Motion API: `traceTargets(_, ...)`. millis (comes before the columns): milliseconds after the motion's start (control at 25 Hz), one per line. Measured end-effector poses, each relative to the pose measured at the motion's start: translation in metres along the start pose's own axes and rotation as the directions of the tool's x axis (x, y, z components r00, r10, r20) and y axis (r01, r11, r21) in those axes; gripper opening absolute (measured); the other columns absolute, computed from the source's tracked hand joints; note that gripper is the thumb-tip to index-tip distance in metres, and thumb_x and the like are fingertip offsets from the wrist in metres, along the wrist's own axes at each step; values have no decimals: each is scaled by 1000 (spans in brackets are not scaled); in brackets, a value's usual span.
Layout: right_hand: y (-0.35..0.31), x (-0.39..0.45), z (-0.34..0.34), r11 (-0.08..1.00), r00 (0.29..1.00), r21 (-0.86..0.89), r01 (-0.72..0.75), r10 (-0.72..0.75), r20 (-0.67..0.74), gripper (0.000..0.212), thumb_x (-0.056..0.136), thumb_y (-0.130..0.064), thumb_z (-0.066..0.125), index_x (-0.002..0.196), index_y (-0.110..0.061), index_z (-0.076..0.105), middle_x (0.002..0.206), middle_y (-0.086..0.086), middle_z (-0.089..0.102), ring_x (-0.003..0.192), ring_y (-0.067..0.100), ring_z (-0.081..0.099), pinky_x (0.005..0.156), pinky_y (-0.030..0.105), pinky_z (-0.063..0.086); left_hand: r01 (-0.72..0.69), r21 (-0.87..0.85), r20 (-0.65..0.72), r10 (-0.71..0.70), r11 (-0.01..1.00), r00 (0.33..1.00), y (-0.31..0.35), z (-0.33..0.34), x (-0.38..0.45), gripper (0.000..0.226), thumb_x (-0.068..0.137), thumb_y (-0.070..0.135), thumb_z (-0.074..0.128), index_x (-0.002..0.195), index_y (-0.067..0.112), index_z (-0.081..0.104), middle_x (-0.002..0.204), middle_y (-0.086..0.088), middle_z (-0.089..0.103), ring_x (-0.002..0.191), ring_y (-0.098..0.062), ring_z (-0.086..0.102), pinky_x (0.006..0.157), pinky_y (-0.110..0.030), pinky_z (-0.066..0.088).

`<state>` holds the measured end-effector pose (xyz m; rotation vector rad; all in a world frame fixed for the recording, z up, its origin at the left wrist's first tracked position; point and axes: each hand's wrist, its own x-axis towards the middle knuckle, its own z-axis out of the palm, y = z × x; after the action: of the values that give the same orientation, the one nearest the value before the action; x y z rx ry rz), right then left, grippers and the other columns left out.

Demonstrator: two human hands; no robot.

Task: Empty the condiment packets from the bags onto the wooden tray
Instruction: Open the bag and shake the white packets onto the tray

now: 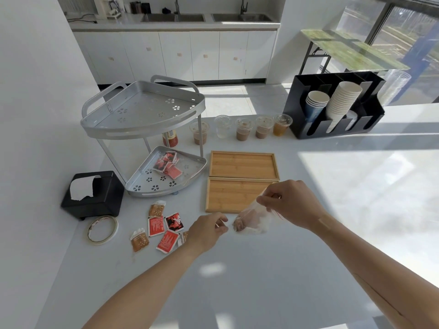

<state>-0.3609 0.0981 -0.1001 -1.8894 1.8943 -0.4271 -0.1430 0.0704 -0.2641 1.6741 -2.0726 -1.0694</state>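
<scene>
A clear plastic bag (pixel 253 220) with packets inside hangs blurred just above the table, over the near right corner of the near wooden tray (pixel 228 195). My right hand (pixel 292 204) pinches the bag's top edge. My left hand (pixel 209 230) hovers left of the bag, fingers curled close to its lower corner; whether it touches the bag is unclear. A second wooden tray (pixel 243 164) lies behind the first. Both trays are bare. Several red and brown condiment packets (pixel 159 227) lie loose on the table left of my left hand.
A two-tier metal corner rack (pixel 142 115) holds more packets (pixel 167 163) on its lower shelf. A black napkin holder (pixel 92 193) and a tape roll (pixel 102 230) sit at left. Lidded cups (pixel 244 129) line the back, beside a black cup organiser (pixel 332 105).
</scene>
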Motion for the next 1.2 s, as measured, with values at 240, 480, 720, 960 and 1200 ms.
traceTargets(240,22,21,-24,995,998,87,43,-46,38,29,87,-39,67,65,-22,72,65,-4,73,55,15,61,54,34,51,-41,-121,-31,37,992,999,22,15,13,10,89,28,65,81,31,69,76,18,66,72,4,59,69,-15,44)
traceTargets(480,64,55,-37,992,1000,121,-21,23,-11,21,86,-36,69,70,-23,73,74,-7,73,71,14,62,57,30,48,-23,-164,-138,0,986,990,29,10,23,11,96,24,52,86,26,57,77,12,63,70,-2,57,65,-19,43)
traceTargets(720,105,105,-11,922,991,363,-135,121,62,16,87,-27,71,75,-17,72,73,-3,76,61,12,59,61,28,50,-16,-153,-306,-32,988,952,34,-29,40,13,99,30,50,89,23,53,93,2,57,78,-15,60,68,-25,47)
traceTargets(960,129,138,36,827,952,490,-276,165,257,17,90,-24,68,78,-15,75,77,-2,76,58,10,55,47,17,42,73,-364,-316,-197,928,928,40,-70,54,6,97,23,57,95,17,58,81,-4,71,76,-23,71,58,-32,59)
traceTargets(1200,130,152,76,775,912,508,-376,213,350,16,94,-24,63,87,-12,73,84,1,73,58,11,53,40,19,36,88,-395,-326,-229,915,917,55,-95,72,13,91,11,65,79,14,64,79,-7,69,71,-17,73,56,-27,60)
